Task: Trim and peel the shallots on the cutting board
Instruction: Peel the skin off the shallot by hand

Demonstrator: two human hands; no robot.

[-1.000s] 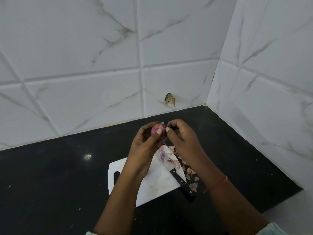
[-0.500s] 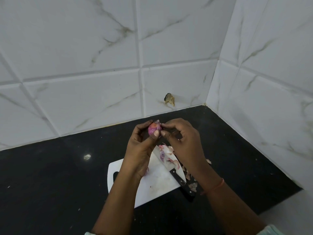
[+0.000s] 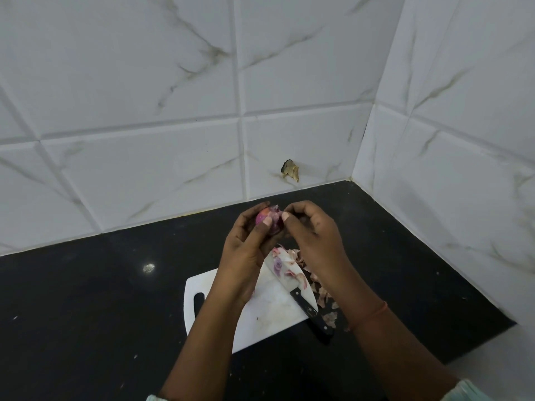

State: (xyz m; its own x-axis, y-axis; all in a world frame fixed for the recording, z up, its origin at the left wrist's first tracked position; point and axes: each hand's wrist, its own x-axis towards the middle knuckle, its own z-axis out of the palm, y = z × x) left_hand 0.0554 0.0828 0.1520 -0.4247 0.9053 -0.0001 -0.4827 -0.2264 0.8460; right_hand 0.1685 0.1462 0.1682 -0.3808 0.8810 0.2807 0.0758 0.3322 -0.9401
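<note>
walls: white marble-look tiles (image 3: 139,82) meet in a corner on my right; chipped hole (image 3: 289,170) low down | surface (image 3: 86,314): black, glossy, speckled; one light glint (image 3: 148,267)

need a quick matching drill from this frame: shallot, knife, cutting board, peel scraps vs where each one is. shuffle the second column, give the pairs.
Things:
1. shallot
2. knife
3. cutting board
4. peel scraps

Places:
A. flat on the black counter
B. held up in the left hand, right hand pinching at its skin
C. lying on the board, handle past its right edge
D. piled by the board's right edge, under the right forearm

Pairs: 1-B, 2-C, 3-A, 4-D
</note>
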